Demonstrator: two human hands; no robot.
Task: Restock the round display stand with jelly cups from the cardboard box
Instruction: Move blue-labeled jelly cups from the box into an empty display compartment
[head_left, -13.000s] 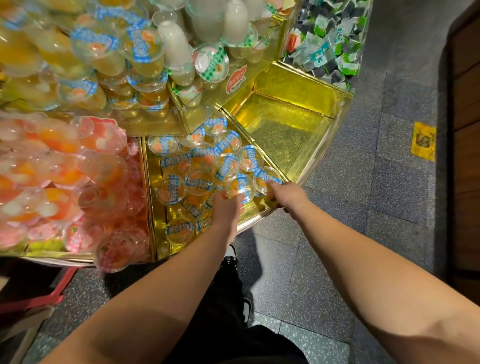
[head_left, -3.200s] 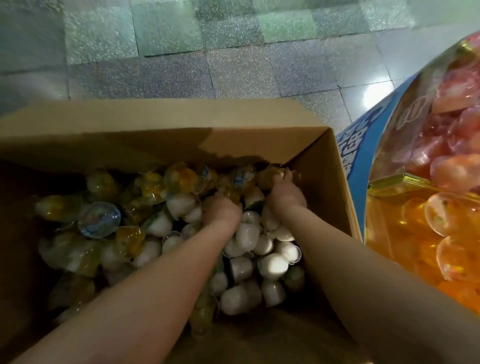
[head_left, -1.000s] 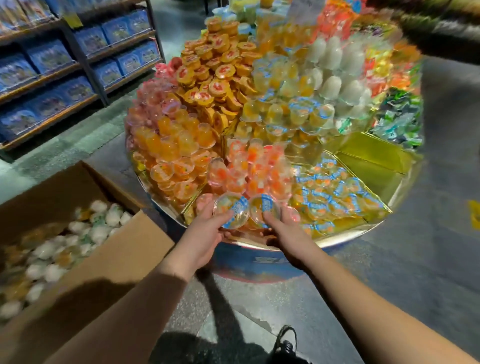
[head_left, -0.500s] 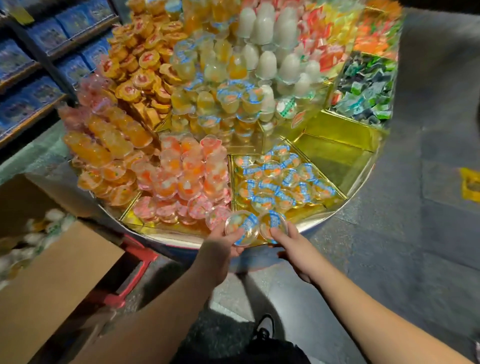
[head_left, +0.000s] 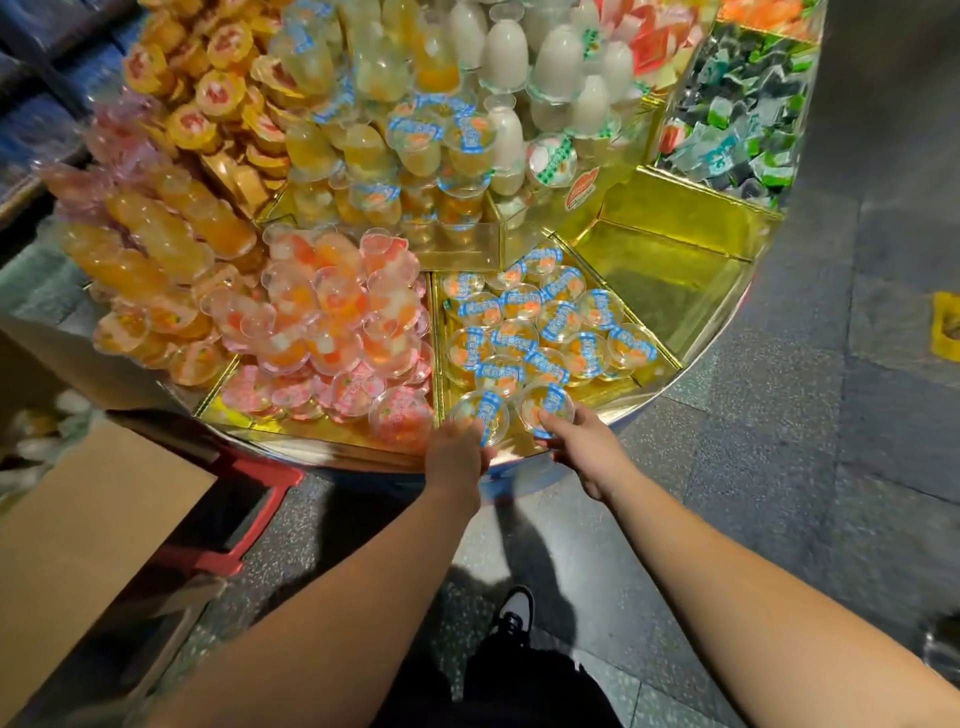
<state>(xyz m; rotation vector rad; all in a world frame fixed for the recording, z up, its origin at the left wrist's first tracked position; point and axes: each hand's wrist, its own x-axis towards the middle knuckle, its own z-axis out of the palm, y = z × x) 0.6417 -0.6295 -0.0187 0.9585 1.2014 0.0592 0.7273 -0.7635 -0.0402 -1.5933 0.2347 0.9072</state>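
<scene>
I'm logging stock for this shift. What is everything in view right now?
blue-label jelly cups: over a dozen, yellow-orange, gold compartment near the hands
held jelly cups: two, blue-labelled, one per hand
pink-orange jelly cups: many, compartment to the left
empty compartment: one, gold, to the right
white jelly cups: several, upper tier
green-and-black sweets: many, top right
cardboard box: one, brown, lower left
shoe: one, black and white, on the floor
left hand: holds one cup
right hand: holds the other
</scene>
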